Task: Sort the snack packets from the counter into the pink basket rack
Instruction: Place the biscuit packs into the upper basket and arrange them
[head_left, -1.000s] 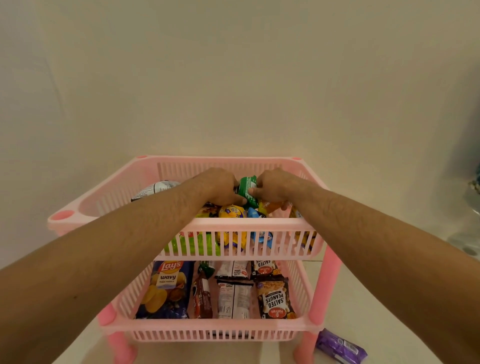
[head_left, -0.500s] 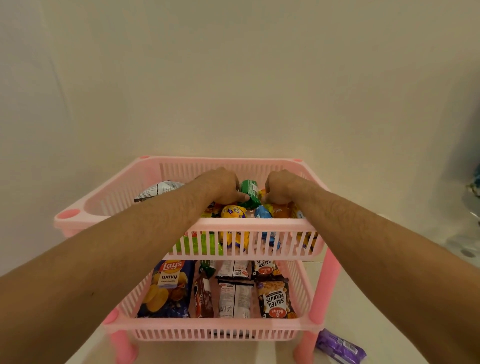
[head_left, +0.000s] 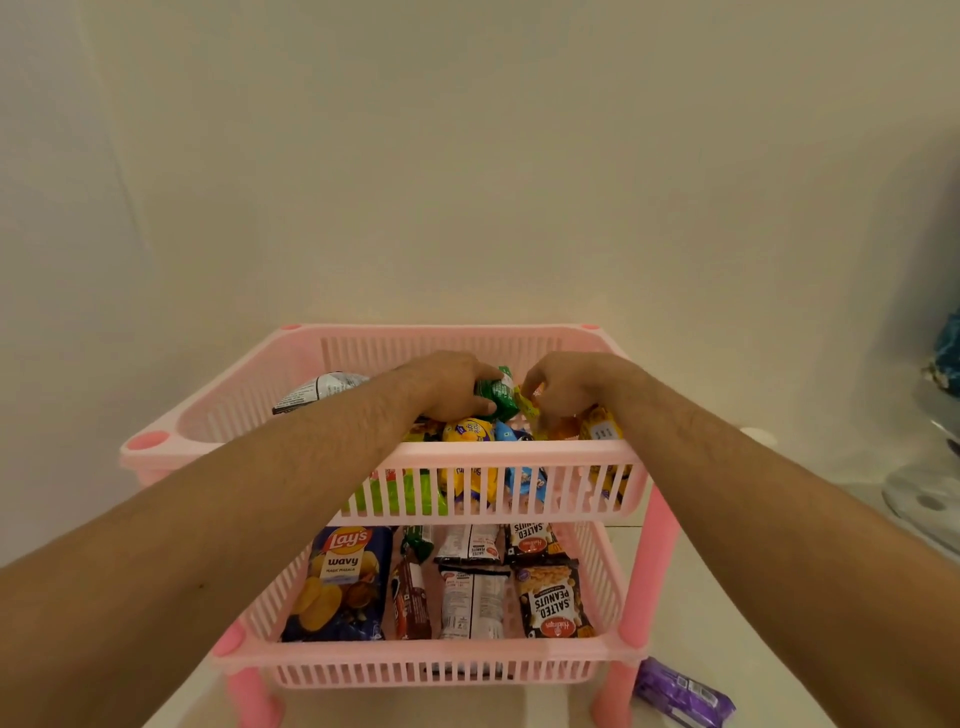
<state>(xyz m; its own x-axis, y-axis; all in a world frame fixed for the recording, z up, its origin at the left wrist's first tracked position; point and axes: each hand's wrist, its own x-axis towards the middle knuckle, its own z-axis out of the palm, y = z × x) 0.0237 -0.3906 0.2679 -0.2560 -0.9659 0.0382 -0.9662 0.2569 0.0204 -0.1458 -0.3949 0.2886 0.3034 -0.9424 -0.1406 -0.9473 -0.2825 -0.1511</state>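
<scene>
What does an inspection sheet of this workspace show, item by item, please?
Surface: pale counter, against a plain wall.
Job's things: pink plastic two-tier basket rack; top tier holds mixed small packets, bottom tier holds blue Lay's chip bag and salted peanut packets. Purple packet lies on counter outside rack.
Clutter: unclear blurred items at far right.
Hands: left hand grips small green packet; right hand pinches among top-tier packets.
Cables: nothing seen.
Surroundings: nothing seen.

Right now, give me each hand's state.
Left hand: grips the green packet.
Right hand: fingers curled among the packets in the top basket; grip cannot be told.
</scene>
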